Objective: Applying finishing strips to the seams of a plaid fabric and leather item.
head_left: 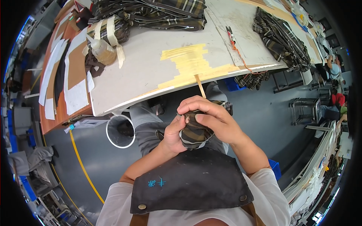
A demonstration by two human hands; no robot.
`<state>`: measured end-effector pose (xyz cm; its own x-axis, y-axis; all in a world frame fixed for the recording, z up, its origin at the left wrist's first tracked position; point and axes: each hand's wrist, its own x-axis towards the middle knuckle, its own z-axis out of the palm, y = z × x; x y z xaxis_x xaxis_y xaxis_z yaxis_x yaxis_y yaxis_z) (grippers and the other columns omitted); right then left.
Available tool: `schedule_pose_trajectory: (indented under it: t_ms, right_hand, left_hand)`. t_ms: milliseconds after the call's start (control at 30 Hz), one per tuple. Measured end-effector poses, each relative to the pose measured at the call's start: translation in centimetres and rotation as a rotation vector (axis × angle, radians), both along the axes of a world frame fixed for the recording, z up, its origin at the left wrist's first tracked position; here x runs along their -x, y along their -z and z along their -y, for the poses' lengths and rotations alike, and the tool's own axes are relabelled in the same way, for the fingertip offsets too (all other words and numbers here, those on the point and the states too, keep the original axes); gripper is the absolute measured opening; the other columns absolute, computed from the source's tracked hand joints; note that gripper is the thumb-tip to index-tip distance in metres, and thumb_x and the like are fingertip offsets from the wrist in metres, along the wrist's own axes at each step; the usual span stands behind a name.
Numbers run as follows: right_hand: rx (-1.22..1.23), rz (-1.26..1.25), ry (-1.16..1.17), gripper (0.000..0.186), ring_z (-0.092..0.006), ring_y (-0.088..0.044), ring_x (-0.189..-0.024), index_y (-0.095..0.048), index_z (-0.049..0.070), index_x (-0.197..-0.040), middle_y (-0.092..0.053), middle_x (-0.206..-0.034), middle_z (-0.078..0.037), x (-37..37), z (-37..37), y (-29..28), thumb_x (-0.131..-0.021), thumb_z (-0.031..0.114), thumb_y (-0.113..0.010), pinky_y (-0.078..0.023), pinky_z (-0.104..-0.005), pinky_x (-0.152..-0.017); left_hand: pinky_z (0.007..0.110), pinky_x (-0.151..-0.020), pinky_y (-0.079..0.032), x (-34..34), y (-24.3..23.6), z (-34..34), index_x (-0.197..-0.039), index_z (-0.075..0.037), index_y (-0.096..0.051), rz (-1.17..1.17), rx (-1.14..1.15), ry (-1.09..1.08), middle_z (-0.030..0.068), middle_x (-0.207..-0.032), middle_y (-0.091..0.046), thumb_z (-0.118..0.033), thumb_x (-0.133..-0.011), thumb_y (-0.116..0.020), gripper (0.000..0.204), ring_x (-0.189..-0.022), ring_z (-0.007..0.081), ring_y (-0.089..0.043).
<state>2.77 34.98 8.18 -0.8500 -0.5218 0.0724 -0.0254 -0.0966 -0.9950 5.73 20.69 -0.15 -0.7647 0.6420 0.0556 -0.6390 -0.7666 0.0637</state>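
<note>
A bunched piece of brown, black and white plaid cloth (197,135) is held in front of my apron, just off the table's near edge. My left hand (174,132) grips its left side, thumb up near the folded top. From the right, my right hand (213,117) curls over the cloth, its thumb pressing on it and its fingers reaching across the top. A thin wooden stick (200,86) juts from the table edge toward my right hand; its near end is hidden behind the fingers. Yellow tape (186,62) covers the stick's other end on the tabletop.
Folded plaid garments (166,15) lie at the table's far side, with another plaid pile (281,41) at right. Small snips (230,34) on an orange cord lie between. A squeeze bottle (103,52) and paper patterns (77,71) are at left. A white-rimmed bin (108,136) stands below.
</note>
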Motion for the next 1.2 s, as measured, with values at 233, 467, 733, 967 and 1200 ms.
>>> schedule_pose_trajectory:
  t_ms: [233,467,733,967,1200]
  right_hand:
    - [-0.021,-0.032,-0.037,0.037,-0.0203,-0.045,-0.110,-0.052,0.000,-0.114,-0.047,-0.114,-0.010,-1.1,-0.6,-0.2,-0.078,0.003,-0.052,-0.034,-0.0313,-0.095]
    - [0.089,0.065,-0.048,0.042,-0.0189,-0.047,-0.110,-0.046,0.002,-0.121,-0.049,-0.114,-0.010,-2.3,-2.2,0.0,-0.080,0.000,-0.052,-0.037,-0.0302,-0.094]
    - [0.116,0.209,0.073,0.027,-0.0175,-0.047,-0.107,-0.054,0.000,-0.109,-0.050,-0.114,-0.010,-3.2,-3.3,-0.3,-0.084,0.008,-0.052,-0.035,-0.0296,-0.092]
    - [0.092,0.157,0.174,0.009,-0.0120,-0.047,-0.093,-0.055,0.002,-0.091,-0.049,-0.102,-0.005,-3.5,-3.1,1.2,-0.084,0.007,-0.052,-0.037,-0.0264,-0.082]
    - [-0.462,-0.185,0.354,0.026,-0.0179,-0.057,-0.079,-0.061,0.000,-0.093,-0.058,-0.083,-0.008,-5.0,-6.4,-1.0,-0.068,0.003,-0.067,-0.044,-0.0283,-0.070]
  left_hand:
    - [0.037,-0.088,-0.045,-0.3,-1.5,-0.3,-0.114,-0.007,-0.046,-0.002,0.023,-0.012,0.0075,-0.111,-0.053,-0.032,-0.085,-0.056,0.039,-0.102,0.0209,-0.054]
    - [0.039,-0.089,-0.045,-0.8,-1.1,-1.0,-0.117,-0.007,-0.045,0.042,-0.028,0.064,0.0087,-0.115,-0.052,-0.033,-0.089,-0.048,0.038,-0.104,0.0226,-0.054]
    - [0.035,-0.088,-0.046,-0.4,-1.1,-1.9,-0.117,-0.003,-0.042,-0.015,0.029,0.187,0.0102,-0.112,-0.052,-0.031,-0.088,-0.051,0.041,-0.101,0.0219,-0.055]
    - [0.034,-0.085,-0.047,-0.3,-0.8,-2.8,-0.116,-0.003,-0.040,-0.028,0.023,0.246,0.0091,-0.109,-0.053,-0.026,-0.085,-0.056,0.042,-0.100,0.0211,-0.056]
    - [0.039,-0.097,-0.037,0.8,-0.8,-2.5,-0.122,-0.001,-0.041,-0.111,0.054,0.295,0.0126,-0.125,-0.044,-0.024,-0.083,-0.060,0.050,-0.116,0.0251,-0.045]
